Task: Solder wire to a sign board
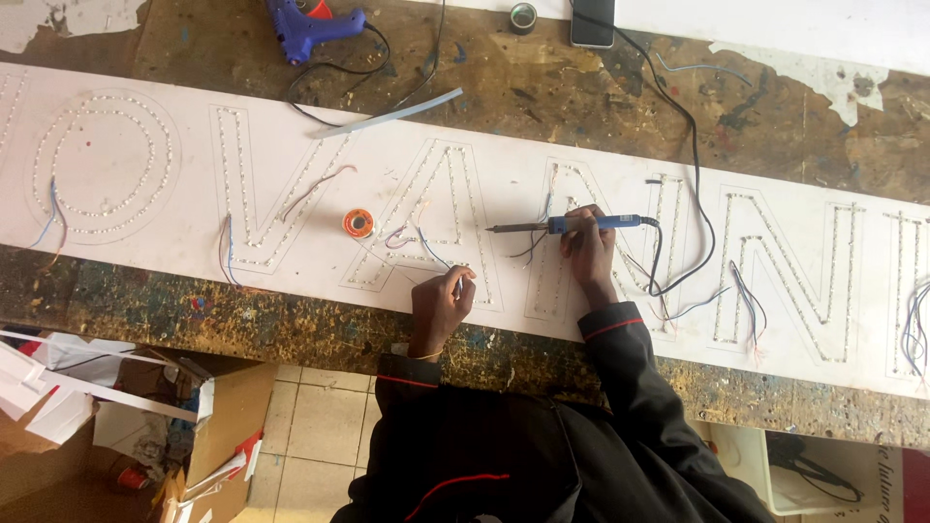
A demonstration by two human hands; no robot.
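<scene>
Right hand: our right hand [588, 244] grips the blue soldering iron [567, 225], its tip pointing left over the white sign board [291, 208].
Left hand: our left hand [441, 300] pinches a thin wire [434, 251] near the board's front edge; we cannot quite tell how firmly.
Risk: we judge the hot tip could scorch the board or loose wires if the iron's cord [693, 155] snags.
Solder: the orange solder spool [358, 224] sits just left, apart from both hands.
Room: the bench [581, 92] behind is cluttered by a glue gun [308, 26]; the front edge is close.
</scene>
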